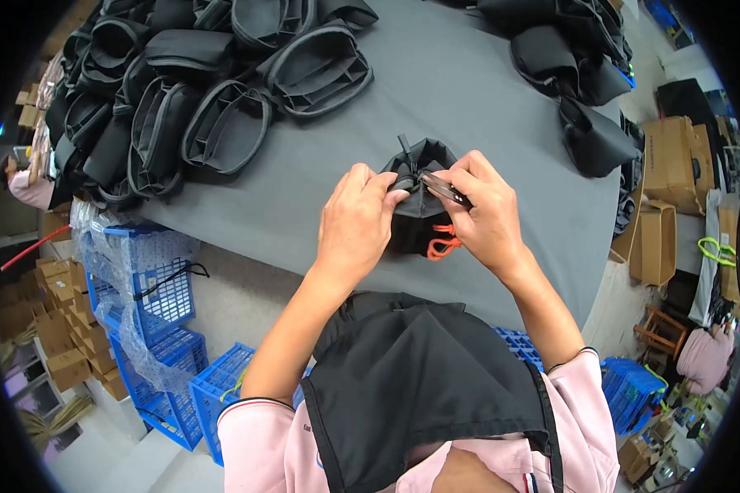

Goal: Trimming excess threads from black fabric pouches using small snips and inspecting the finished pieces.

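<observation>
Nearest the camera, 1 black apron [419, 386] hangs over a pink shirt, and 2 bare forearms rise from it toward the grey desk [469, 99]. Just beyond the apron, near the desk's front edge, sits 1 small black pouch [423, 218], and both hands meet on top of it. The left hand [355, 222] pinches the pouch's upper rim with fingers closed on the fabric, just left of a short black strap end that sticks up from the pouch. The right hand [481, 209] is closed around 1 pair of small metal snips [446, 189], whose tips point at the pouch's rim beside the left fingertips; 1 orange loop handle [442, 244] shows below that hand, against the pouch's right side. Left of the pouch and below the desk edge stand about 4 blue plastic crates [164, 296], some draped with clear plastic wrap. Farther back, left of the pouch, a heap of well over 10 black bags [222, 123] covers the desk's far left; right of the pouch, a smaller pile of about 3 black bags [584, 74] lies at the far right edge. Beyond that, off the desk, stand 2 cardboard boxes [674, 164].
</observation>
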### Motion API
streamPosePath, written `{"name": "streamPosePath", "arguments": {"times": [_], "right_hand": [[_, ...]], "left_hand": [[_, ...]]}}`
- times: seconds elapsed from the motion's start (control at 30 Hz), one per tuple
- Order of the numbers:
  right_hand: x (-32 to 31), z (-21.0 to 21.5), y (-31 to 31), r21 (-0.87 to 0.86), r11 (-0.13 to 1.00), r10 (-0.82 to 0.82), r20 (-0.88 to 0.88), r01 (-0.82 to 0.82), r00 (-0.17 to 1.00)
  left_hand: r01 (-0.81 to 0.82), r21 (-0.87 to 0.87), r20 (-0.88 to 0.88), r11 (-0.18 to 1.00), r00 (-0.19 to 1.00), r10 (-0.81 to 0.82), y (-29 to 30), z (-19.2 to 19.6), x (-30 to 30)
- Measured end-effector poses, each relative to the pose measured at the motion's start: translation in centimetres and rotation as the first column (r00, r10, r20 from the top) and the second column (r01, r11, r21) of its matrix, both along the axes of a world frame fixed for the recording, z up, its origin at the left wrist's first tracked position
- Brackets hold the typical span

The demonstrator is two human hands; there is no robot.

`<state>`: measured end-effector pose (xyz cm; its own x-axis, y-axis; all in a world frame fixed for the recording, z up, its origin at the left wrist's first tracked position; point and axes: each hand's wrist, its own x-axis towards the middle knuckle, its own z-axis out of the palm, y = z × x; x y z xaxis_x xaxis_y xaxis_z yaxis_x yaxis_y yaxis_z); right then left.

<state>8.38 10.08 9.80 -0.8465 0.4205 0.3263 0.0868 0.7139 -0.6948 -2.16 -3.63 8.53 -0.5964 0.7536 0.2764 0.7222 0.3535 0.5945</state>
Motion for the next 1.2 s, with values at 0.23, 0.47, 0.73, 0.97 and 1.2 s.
{"name": "streamPosePath", "arguments": {"times": [0.23,0.47,0.73,0.97,1.2], "right_hand": [[0.8,-0.6,0.3,-0.048,0.997,-0.066,-0.04,0.064,0.997],[1.0,-0.5,0.7,-0.088,0.991,-0.104,-0.043,0.1,0.994],[-1.4,-1.9,2.9,-0.092,0.993,-0.091,-0.193,0.074,0.977],[2.8,-5.0,-2.8,-0.317,0.948,-0.042,-0.116,0.003,0.992],[5.9,-6.0,-5.8,-0.024,0.999,0.048,0.266,-0.043,0.963]], "left_hand": [[0.02,0.04,0.257,0.999,0.966,-0.03,0.2,0.4,0.8],[0.016,0.152,0.266,0.988,0.962,-0.056,-0.5,-1.2,1.0],[-0.079,0.09,0.387,0.993,0.921,0.038,-1.4,-3.4,0.3],[-0.295,0.107,0.844,0.949,0.532,0.071,-3.0,-6.2,5.2],[-0.126,0.178,0.624,0.976,0.781,-0.013,-4.1,-8.8,3.5]]}}
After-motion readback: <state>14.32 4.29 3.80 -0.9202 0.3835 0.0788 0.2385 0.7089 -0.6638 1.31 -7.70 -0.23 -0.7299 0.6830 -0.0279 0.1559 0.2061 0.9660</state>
